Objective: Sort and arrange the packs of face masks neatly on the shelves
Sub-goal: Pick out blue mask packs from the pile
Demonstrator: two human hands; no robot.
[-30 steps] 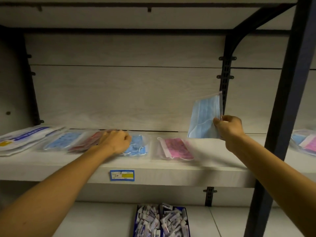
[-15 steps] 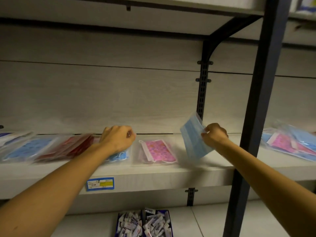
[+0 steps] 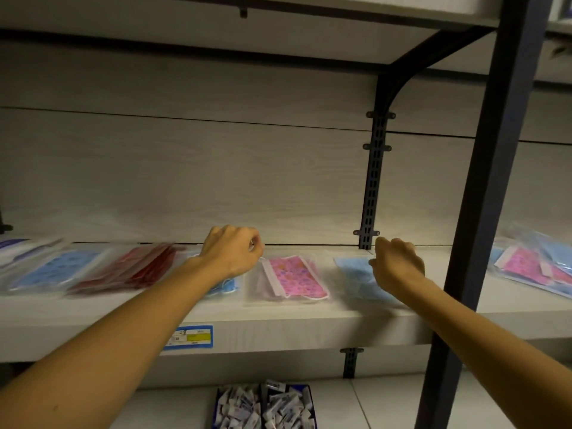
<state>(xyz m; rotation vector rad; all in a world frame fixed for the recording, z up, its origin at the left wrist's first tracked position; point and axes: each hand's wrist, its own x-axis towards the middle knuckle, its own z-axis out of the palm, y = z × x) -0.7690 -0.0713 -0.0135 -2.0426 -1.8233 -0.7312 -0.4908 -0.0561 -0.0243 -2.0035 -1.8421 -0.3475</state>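
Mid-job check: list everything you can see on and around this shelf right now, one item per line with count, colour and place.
plain blue mask pack: one, light blue, flat on shelf under the right hand
pink mask pack: one, pink patterned, shelf centre
blue mask pack: one, blue, mostly hidden under the left hand
red mask packs: count unclear, red, left of centre
blue patterned pack: one, blue, further left
white pack: count unclear, white with blue, far left
mixed packs: several, pink and blue, right bay
shelf: one, pale wood
price label: one, blue and yellow, shelf edge
tray of small packets: one, blue, below
upright post: one, dark
left hand: curled, over the blue pack
right hand: on the plain blue pack
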